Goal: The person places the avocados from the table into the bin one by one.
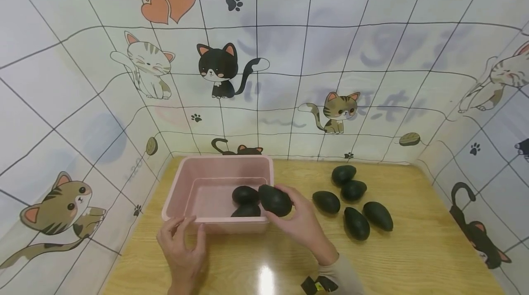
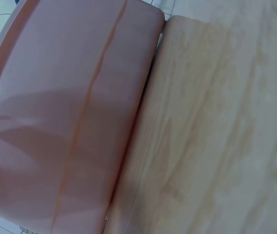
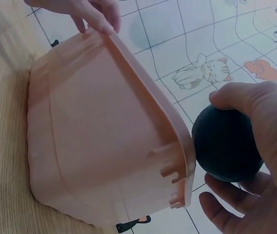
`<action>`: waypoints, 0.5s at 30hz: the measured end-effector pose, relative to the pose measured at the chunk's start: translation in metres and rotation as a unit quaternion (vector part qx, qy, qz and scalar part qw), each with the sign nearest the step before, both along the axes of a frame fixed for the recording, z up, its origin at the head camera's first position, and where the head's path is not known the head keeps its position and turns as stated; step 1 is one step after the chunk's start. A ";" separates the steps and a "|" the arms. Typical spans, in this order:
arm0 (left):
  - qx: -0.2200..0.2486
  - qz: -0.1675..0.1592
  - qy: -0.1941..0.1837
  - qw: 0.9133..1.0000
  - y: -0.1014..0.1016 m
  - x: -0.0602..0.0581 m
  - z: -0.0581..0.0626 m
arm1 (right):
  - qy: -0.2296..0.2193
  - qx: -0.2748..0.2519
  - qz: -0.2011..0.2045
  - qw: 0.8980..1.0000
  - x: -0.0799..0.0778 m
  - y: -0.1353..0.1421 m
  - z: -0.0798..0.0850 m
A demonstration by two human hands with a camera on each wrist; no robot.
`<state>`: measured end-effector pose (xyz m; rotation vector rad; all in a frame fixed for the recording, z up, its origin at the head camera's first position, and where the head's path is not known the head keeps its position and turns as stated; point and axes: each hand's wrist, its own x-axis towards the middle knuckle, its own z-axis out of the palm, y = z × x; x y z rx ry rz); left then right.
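My right hand grips a dark green avocado at the right rim of a pink plastic bin. In the right wrist view, thumb and fingers curl round the avocado, which is beside the bin's corner. Two more avocados lie inside the bin at its right end, partly hidden by the near wall. At the bin's near left, my left hand holds the rim, fingertips over the edge and thumb by the outer wall. The left wrist view shows mostly the bin's outer wall.
Several avocados lie in a loose group on the wooden table, right of the bin. Behind and to both sides stand walls covered with a cat-print grid sheet. The bin stands near the back wall.
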<state>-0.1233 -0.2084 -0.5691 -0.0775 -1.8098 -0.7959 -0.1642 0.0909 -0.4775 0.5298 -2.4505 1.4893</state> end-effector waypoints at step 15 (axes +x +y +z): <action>-0.008 0.004 0.013 1.000 0.000 -0.001 0.001 | 0.025 0.030 0.044 0.998 -0.008 -0.013 0.000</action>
